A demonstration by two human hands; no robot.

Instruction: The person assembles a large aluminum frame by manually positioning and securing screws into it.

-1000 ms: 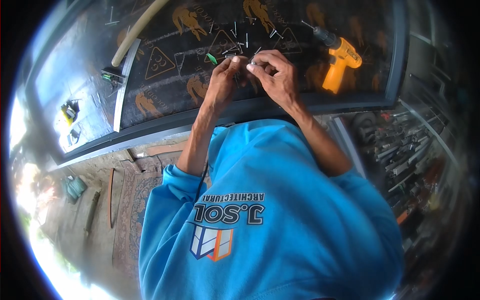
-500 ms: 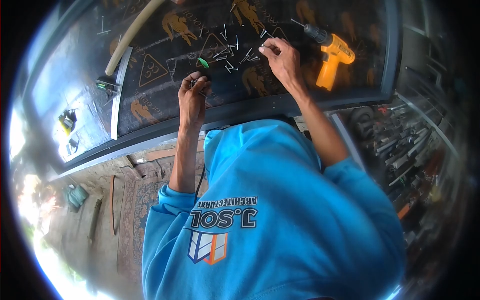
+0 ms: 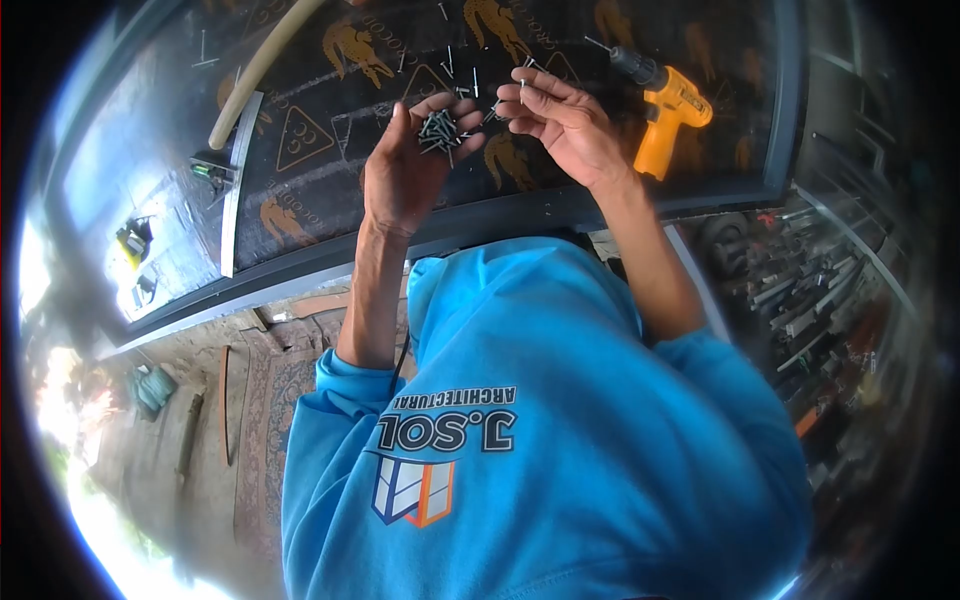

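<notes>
My left hand (image 3: 402, 178) is turned palm up over the black panel, fingers loosely cupped, holding a pile of small screws (image 3: 438, 131). Just to its right, my right hand (image 3: 572, 128) pinches a single screw (image 3: 522, 87) between thumb and fingers. Beyond both hands, several loose screws (image 3: 475, 83) lie scattered on the panel, partly hidden by the fingers. An orange-yellow cordless drill (image 3: 672, 112) lies to the right of my right hand, with a long bit in its chuck.
A pale curved handle (image 3: 262, 72) reaches in from the top left. Beside it a metal strip (image 3: 238, 190) lies across the dark panel (image 3: 330, 185). A yellow-black tool (image 3: 133, 243) rests at far left. Metal offcuts (image 3: 800, 300) are piled at lower right.
My left hand has turned up and moved up and right, showing the screws in its palm and covering the green piece. My right hand has shifted slightly, a screw now visible in its pinch.
</notes>
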